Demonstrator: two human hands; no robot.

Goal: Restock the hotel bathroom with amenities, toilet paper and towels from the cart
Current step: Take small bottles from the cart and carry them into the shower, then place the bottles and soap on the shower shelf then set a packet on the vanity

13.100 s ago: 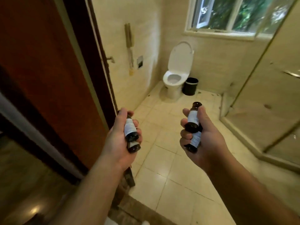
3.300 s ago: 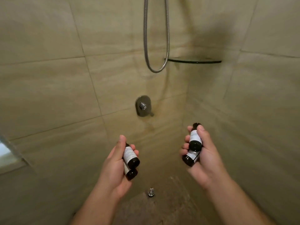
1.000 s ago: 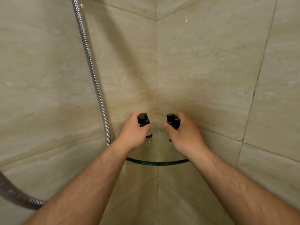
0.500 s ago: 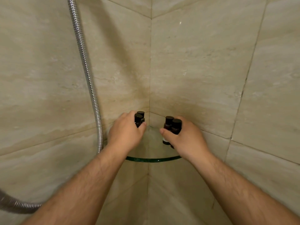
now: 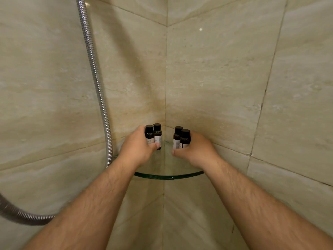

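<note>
A glass corner shelf (image 5: 169,176) juts from the tiled shower corner. My left hand (image 5: 137,148) is wrapped around two small dark amenity bottles (image 5: 153,135) with black caps and white labels, standing upright on the shelf's left side. My right hand (image 5: 195,150) grips two more of the same bottles (image 5: 181,138) upright on the shelf's right side. The lower parts of all the bottles are hidden behind my fingers, so I cannot tell if they rest fully on the glass.
A chrome shower hose (image 5: 97,83) hangs down the left wall just left of the shelf and loops away at the lower left (image 5: 21,216). Beige stone tiles (image 5: 225,78) close in on both sides of the corner.
Both hands have pushed the bottle pairs a little deeper toward the corner and set them more upright on the shelf. Earlier I carried them in from the doorway.
</note>
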